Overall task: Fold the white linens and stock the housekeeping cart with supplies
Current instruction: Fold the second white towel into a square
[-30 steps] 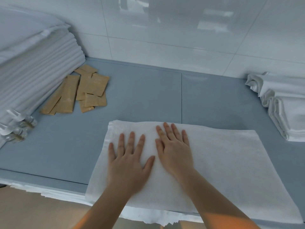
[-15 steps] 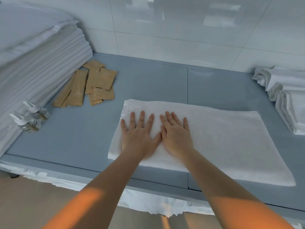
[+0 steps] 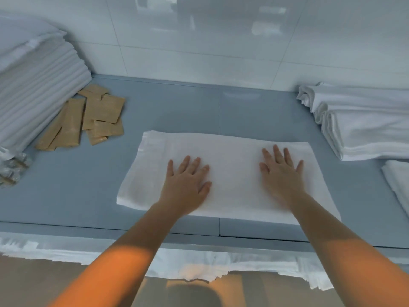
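A folded white towel (image 3: 230, 165) lies flat on the grey-blue counter (image 3: 172, 107), a little back from its front edge. My left hand (image 3: 187, 185) presses flat on the towel's left half, fingers straight and spread. My right hand (image 3: 282, 173) presses flat on its right half in the same way. Neither hand holds anything.
A tall stack of folded white linens (image 3: 37, 80) fills the back left. Several brown sachets (image 3: 88, 116) lie beside it, and small clear bottles (image 3: 11, 169) stand at the left edge. Folded white towels (image 3: 365, 120) sit at the right, another white cloth (image 3: 398, 185) below them. A tiled wall (image 3: 221, 41) closes the back.
My hands, side by side on the towel's left part before, have slid apart; the right hand has moved to the right half. The towel sits farther from the counter's front edge.
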The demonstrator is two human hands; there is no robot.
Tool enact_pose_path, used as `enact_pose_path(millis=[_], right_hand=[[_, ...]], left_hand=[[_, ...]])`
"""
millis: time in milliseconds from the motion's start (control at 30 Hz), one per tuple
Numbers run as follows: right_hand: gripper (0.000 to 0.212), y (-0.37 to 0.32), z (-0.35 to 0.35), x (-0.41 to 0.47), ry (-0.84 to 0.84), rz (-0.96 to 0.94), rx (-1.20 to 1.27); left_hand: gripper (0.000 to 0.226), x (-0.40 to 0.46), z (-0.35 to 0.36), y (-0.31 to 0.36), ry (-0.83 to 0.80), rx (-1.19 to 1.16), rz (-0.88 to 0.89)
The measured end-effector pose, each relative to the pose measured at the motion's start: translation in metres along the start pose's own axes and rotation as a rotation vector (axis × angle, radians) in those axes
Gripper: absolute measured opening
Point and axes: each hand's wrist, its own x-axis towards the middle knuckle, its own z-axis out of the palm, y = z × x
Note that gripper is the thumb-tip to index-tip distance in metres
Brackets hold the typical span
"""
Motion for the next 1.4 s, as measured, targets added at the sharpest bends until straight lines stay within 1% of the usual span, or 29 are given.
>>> enact_pose_path(millis=[67,133,167,233,300,400,500,567,700,767,833,900,933,1000,1033,1100,1133,1167,1233,1300,1367,1400], right_hand=[[0.050,-0.032,0.003,-0.016,0.054,-0.134,0.045],[0.050,-0.054,0.012,-0.034,0.051,-0.215,0.082],[0.050,-0.057,0.018,-0.041,0.039,-0.208,0.097],[0.050,-0.048,0.029,-0.049,0.053,-0.154,0.106],[0.050,-0.035,0.036,-0.056,0.090,-0.126,0.094],[0.051,-0.011,0.039,-0.065,0.147,-0.066,0.077],[0.053,0.031,0.039,-0.074,0.181,0.056,0.048],[0.054,0.060,0.038,-0.077,0.137,0.144,0.069],[0.056,0.105,0.027,-0.083,-0.014,0.338,0.161],[0.058,0.116,0.018,-0.085,-0.033,0.340,0.067],[0.058,0.113,0.008,-0.081,0.074,0.198,-0.043],[0.055,0.097,-0.003,-0.070,0.187,-0.043,0.001],[0.054,0.086,-0.007,-0.061,0.199,-0.175,0.040],[0.051,0.062,-0.010,-0.043,0.151,-0.410,0.068],[0.050,0.050,-0.009,-0.035,0.114,-0.500,0.063],[0.051,0.033,-0.004,-0.022,0.052,-0.610,0.057],[0.051,0.028,0.000,-0.018,0.036,-0.622,0.065],[0.050,0.025,0.005,-0.016,0.039,-0.608,0.078],[0.049,0.022,0.014,-0.017,0.084,-0.523,0.089],[0.053,0.016,0.021,-0.022,0.097,-0.431,0.077],[0.062,0.005,0.027,-0.030,0.075,-0.366,0.058],[0.065,-0.001,0.029,-0.036,0.067,-0.336,0.058]], left_hand=[[0.052,0.001,0.006,0.047,0.002,-0.025,0.079],[0.053,0.002,0.014,0.080,-0.007,-0.053,0.047],[0.054,0.001,0.019,0.087,-0.006,-0.051,0.006],[0.052,-0.007,0.027,0.092,0.050,-0.008,-0.044],[0.058,-0.015,0.031,0.092,0.101,0.014,-0.053],[0.065,-0.016,0.033,0.094,0.084,0.047,-0.064],[0.066,-0.014,0.034,0.094,0.070,0.065,-0.059],[0.066,-0.014,0.036,0.092,0.070,0.074,-0.052],[0.067,-0.012,0.037,0.091,0.043,0.105,-0.036],[0.067,-0.007,0.038,0.088,0.031,0.123,-0.002],[0.066,0.004,0.037,0.078,0.002,0.142,0.088],[0.062,0.015,0.033,0.064,-0.046,0.162,0.240],[0.060,0.021,0.029,0.057,-0.072,0.179,0.333],[0.059,0.034,0.022,0.044,-0.124,0.217,0.506],[0.060,0.040,0.019,0.039,-0.144,0.233,0.565],[0.062,0.047,0.017,0.034,-0.153,0.255,0.621],[0.063,0.049,0.017,0.033,-0.148,0.264,0.615],[0.065,0.050,0.019,0.033,-0.135,0.271,0.576],[0.071,0.051,0.024,0.035,-0.098,0.265,0.396],[0.078,0.054,0.027,0.036,-0.081,0.205,0.114],[0.081,0.060,0.025,0.030,-0.075,0.060,-0.186],[0.082,0.064,0.023,0.025,-0.059,-0.035,-0.303]])
